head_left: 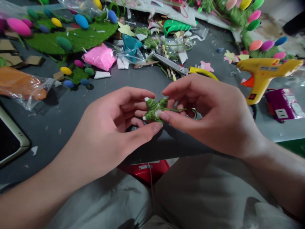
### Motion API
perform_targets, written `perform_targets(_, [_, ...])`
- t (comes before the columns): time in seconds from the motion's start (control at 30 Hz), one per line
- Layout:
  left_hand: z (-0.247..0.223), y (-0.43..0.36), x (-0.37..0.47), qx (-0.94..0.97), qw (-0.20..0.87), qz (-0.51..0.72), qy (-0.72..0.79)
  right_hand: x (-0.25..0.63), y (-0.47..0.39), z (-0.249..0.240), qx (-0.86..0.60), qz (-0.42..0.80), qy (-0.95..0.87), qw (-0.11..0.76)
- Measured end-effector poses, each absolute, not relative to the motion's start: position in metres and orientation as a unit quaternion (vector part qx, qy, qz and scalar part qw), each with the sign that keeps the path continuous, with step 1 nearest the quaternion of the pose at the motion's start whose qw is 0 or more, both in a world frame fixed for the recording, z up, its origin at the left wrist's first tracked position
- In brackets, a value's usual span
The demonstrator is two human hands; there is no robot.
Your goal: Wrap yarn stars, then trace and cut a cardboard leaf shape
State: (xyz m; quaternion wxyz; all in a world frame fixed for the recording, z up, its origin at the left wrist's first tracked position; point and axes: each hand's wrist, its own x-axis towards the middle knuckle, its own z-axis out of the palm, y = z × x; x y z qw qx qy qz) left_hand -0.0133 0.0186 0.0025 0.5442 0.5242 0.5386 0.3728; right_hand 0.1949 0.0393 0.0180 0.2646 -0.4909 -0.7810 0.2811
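Note:
A small star wrapped in green yarn (152, 107), white at its tips, is held between my hands above the table's front edge. My left hand (114, 117) curls round its left side, thumb along the lower edge and fingers behind. My right hand (205, 111) pinches the star from the right, its thumb on the front near a white spot. A loose green yarn end (177, 110) trails from the star into the right fingers. Beyond the hands lie scissors with yellow handles (202, 72), blades pointing left.
A yellow glue gun (262, 74) and a purple box (284, 103) lie at the right. Bagged pink material (101, 57), a bagged orange piece (22, 83) and a phone (11, 135) are at the left. Scraps and coloured eggs (81, 21) cover the back.

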Motion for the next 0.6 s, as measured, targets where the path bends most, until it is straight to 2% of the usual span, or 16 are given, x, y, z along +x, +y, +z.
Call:
perform_targets(0.23, [-0.0017,0.0164,-0.0159,0.516,0.552,0.392,0.525,0.1950,0.0399,0.0164,-0.486,0.294,-0.767,0.297])
perform_targets(0.6, [-0.0021,0.0152,-0.0169,0.518,0.531,0.389,0.547,0.1961,0.0413,0.0169,-0.476,0.316,-0.766,0.295])
